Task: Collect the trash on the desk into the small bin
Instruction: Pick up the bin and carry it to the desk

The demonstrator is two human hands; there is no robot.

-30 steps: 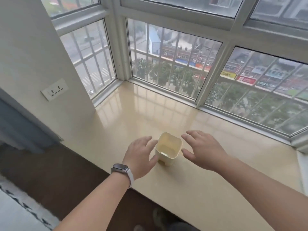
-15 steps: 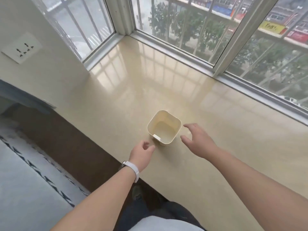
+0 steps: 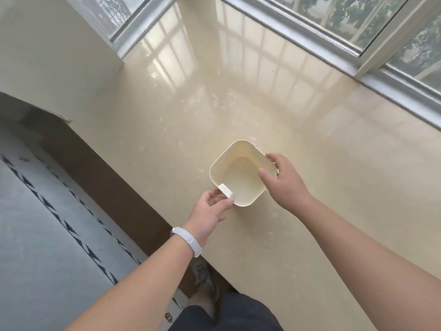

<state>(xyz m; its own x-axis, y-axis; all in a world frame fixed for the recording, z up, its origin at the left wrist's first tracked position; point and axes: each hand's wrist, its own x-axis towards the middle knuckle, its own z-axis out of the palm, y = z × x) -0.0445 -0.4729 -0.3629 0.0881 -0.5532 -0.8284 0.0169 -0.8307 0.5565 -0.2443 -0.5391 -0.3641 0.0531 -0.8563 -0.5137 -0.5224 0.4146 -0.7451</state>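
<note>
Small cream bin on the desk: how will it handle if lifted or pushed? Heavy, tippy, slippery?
Probably light: the small bin looks thin-walled and empty. Likely to slide easily, since the desk is glossy. Seems stiff enough for a rim hold: the right hand grips one edge while the left hand pinches the white tab, without visible flex.

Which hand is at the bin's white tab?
The left hand, wearing the wristband, pinches the white tab; the right hand grips the opposite rim of the small bin.
</note>
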